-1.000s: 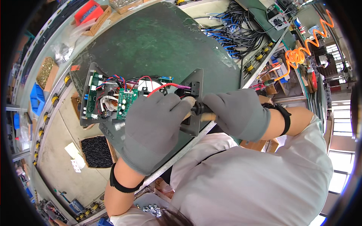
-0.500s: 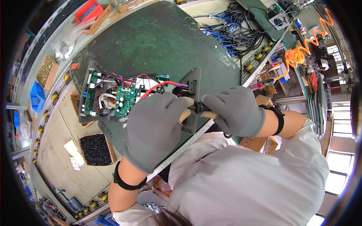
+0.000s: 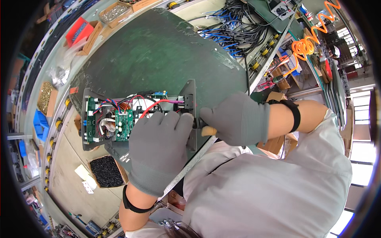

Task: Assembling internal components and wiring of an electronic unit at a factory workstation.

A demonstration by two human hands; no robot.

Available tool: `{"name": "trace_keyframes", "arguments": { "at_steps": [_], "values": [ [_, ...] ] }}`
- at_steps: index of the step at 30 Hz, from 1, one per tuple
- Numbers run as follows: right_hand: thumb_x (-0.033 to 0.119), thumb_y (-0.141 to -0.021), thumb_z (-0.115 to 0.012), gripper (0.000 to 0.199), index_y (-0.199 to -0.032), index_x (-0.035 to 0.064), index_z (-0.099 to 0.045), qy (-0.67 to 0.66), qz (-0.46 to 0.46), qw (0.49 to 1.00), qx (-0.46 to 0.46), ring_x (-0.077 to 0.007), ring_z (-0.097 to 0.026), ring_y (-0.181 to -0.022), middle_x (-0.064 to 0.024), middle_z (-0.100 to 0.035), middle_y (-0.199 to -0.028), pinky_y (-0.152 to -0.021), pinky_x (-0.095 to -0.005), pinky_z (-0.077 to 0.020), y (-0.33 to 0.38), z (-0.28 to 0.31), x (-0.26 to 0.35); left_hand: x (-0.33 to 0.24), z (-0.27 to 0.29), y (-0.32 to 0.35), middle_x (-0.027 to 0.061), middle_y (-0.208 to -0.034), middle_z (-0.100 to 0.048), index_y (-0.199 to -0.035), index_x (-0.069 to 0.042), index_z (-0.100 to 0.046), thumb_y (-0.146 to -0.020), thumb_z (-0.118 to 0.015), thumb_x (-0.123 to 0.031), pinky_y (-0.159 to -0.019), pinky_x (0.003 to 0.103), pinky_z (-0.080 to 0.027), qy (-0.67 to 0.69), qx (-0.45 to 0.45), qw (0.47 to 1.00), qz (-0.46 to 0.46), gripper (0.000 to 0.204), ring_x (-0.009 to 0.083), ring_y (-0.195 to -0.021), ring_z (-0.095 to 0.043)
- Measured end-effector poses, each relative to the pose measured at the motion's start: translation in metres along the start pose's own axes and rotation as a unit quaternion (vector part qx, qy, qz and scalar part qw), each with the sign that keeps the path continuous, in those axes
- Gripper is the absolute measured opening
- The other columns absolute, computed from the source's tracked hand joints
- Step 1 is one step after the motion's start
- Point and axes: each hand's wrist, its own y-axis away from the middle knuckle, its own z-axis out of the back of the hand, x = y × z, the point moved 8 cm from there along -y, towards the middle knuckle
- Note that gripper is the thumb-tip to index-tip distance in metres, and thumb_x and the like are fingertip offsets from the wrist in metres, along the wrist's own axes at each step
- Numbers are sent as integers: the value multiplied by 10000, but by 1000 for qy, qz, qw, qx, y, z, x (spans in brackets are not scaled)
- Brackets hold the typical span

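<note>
An open metal chassis [image 3: 192,89] lies on the dark green mat, holding a green circuit board [image 3: 124,123], red, purple and blue wires and a black socket block [image 3: 188,102]. My right hand [image 3: 238,119], in a grey glove, pinches a short black cable fitting [image 3: 197,123] against the outer side of the right end plate. On the inner side, my left hand [image 3: 158,144], gloved too, is closed with its fingertips at the same spot. Its thumb and whatever it grips are hidden.
The green mat [image 3: 131,51] spreads beyond the chassis. Left are a box of small black parts [image 3: 106,171], a blue bin [image 3: 40,125] and a red bin [image 3: 79,31]. Black cables with blue ends [image 3: 234,31] lie at the far right; an orange coiled hose [image 3: 303,47] hangs beyond.
The chassis and both hands sit lower and slightly left in view, much as the whole scene has shifted. The black fitting now sits closer to the end plate, more covered by my fingers.
</note>
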Motion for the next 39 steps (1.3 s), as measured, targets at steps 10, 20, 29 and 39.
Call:
{"name": "trace_keyframes", "arguments": {
  "at_steps": [10,20,29,39],
  "values": [
    [166,-818,-653,266,-1008,5,-560,54,-32,998,23,-299,-682,-592,-96,-634,-624,-480,-435,-476,-6,-1,6,0,-13,1,28,-814,-548,-1003,-98,-671,-756,-648,-109,-639,352,-419,-37,10,999,-10,248,203,-740,-563],
    [146,-779,-654,137,-836,64,-561,80,-92,992,33,-244,-636,-503,-46,-578,-570,-417,-404,-452,-10,-19,2,-6,-33,2,31,-754,-436,-988,-33,-672,-771,-599,-158,-607,346,-392,-97,-11,994,-49,261,179,-724,-529],
    [179,-821,-674,293,-1062,33,-594,106,-1,994,26,-253,-684,-640,-82,-641,-737,-516,-395,-514,-20,-18,4,1,-26,6,43,-763,-482,-914,-36,-649,-747,-628,-117,-627,354,-410,-114,13,993,-10,187,203,-712,-535],
    [161,-883,-629,254,-1112,65,-573,14,-25,985,-168,-274,-693,-724,-99,-668,-895,-559,-392,-508,12,-6,-1,5,0,6,72,-874,-606,-1088,-121,-693,-715,-614,4,-714,413,-439,57,-80,994,44,401,284,-825,-577]
  ]
}}
